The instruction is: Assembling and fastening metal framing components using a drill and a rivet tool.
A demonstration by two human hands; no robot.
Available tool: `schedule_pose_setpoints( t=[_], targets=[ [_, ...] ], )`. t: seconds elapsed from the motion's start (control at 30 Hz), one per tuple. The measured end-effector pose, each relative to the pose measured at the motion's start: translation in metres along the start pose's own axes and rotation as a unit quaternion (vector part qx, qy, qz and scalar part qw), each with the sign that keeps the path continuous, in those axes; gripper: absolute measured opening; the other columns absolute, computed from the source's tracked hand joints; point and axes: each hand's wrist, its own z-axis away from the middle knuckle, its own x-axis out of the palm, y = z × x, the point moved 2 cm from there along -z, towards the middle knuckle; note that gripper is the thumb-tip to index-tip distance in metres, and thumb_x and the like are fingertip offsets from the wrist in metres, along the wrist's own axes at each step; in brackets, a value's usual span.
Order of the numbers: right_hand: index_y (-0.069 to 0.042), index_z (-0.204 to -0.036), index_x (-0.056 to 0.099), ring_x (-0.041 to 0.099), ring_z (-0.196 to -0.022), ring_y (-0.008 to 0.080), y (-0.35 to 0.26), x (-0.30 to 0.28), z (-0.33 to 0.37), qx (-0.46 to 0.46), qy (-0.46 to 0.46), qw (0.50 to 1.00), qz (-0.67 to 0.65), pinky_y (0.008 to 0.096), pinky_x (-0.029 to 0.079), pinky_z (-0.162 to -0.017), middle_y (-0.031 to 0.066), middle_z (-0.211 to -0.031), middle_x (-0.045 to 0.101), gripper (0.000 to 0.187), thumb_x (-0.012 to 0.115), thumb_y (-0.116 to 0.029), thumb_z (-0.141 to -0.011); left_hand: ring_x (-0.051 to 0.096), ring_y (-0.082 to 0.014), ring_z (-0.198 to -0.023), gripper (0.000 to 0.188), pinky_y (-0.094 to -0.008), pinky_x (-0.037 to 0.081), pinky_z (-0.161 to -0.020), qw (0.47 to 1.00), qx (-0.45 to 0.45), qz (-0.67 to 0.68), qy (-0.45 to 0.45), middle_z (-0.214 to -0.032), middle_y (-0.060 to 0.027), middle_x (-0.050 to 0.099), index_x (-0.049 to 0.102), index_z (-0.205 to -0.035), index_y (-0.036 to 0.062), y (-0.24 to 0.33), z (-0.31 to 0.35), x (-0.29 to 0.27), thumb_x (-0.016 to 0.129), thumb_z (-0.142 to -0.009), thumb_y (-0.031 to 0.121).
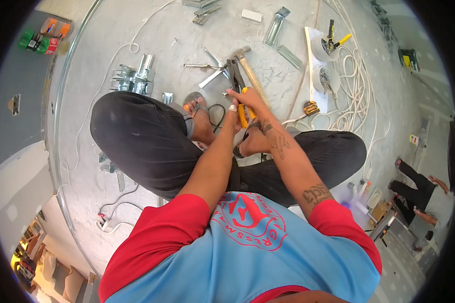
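Note:
Between my feet, a pair of tin snips [235, 74] with dark jaws and yellow handles points away from me. My left hand [234, 121], a white wrap on one finger, is closed round the yellow handles, partly hidden. Across the handles lies my right hand [251, 99]; its closed fingertips pinch a small shiny metal piece [225, 94], too small to name. Just beyond are a wooden-handled hammer [252, 74], cut metal strips [215, 77] and a thin metal tool [199, 66].
Metal channel pieces [135, 74] lie left; more pieces [276, 28] lie farther off. At right are a white board [316, 76], yellow-handled pliers [333, 41], a tape measure [311, 108] and coiled white cable [356, 91]. Another person [424, 194] is at far right.

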Motion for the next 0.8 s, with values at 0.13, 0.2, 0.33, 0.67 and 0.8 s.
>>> schedule_pose_setpoints(
  t=[0.13,0.2,0.33,0.67,0.8],
  targets=[
    [-0.004,-0.092,0.057,0.054,-0.054,0.0164,0.021,0.03,-0.02,0.076,-0.052,0.903,-0.42,0.032,0.045,-0.048,0.004,-0.069,0.058,0.062,0.073,-0.062,-0.076,0.062,-0.0255,-0.08,0.055,-0.0396,0.053,-0.068,0.999,-0.037,0.032,0.003,-0.099,-0.0103,0.063,0.055,-0.117,0.0098,0.007,0.013,0.008,0.045,-0.095,0.06],
    [-0.005,-0.086,0.059,0.055,-0.055,0.0158,0.027,0.032,-0.024,0.102,0.012,0.935,-0.339,0.0307,0.046,-0.05,0.0031,-0.066,0.057,0.061,0.073,-0.063,-0.075,0.063,-0.028,-0.1,0.054,-0.0416,0.054,-0.078,0.999,-0.021,0.037,-0.021,-0.119,-0.0112,0.061,0.05,-0.128,0.0127,0.005,0.015,0.013,0.039,-0.099,0.057],
    [-0.002,-0.067,0.067,0.068,-0.07,0.0271,0.012,0.043,-0.022,0.067,0.138,0.971,-0.182,0.0388,0.05,-0.065,0.0139,-0.071,0.068,0.073,0.055,-0.072,-0.082,0.06,-0.0258,-0.108,0.062,-0.0426,0.052,-0.087,1.0,0.023,0.012,-0.018,-0.125,-0.008,0.059,0.047,-0.133,0.0153,0.009,0.013,0.003,0.026,-0.099,0.062],
    [0.003,-0.083,0.072,0.068,-0.078,0.0415,0.025,0.037,-0.017,0.002,0.396,0.901,0.178,0.0473,0.052,-0.072,0.0243,-0.077,0.068,0.076,0.057,-0.072,-0.078,0.063,-0.0207,-0.083,0.057,-0.0346,0.053,-0.069,0.999,0.029,-0.028,0.019,-0.098,-0.004,0.065,0.056,-0.118,0.0108,-0.003,0.0,0.005,0.046,-0.094,0.062],
    [0.008,-0.08,0.067,0.066,-0.065,0.033,-0.022,-0.026,-0.002,-0.01,0.046,0.994,-0.096,0.0399,0.053,-0.059,0.0181,-0.069,0.066,0.089,0.058,-0.081,-0.072,0.058,-0.0202,-0.066,0.061,-0.0334,0.05,-0.056,0.999,-0.02,-0.012,0.033,-0.081,-0.0061,0.059,0.058,-0.1,0.0078,-0.001,-0.002,-0.034,0.063,-0.082,0.065]
  ],
)
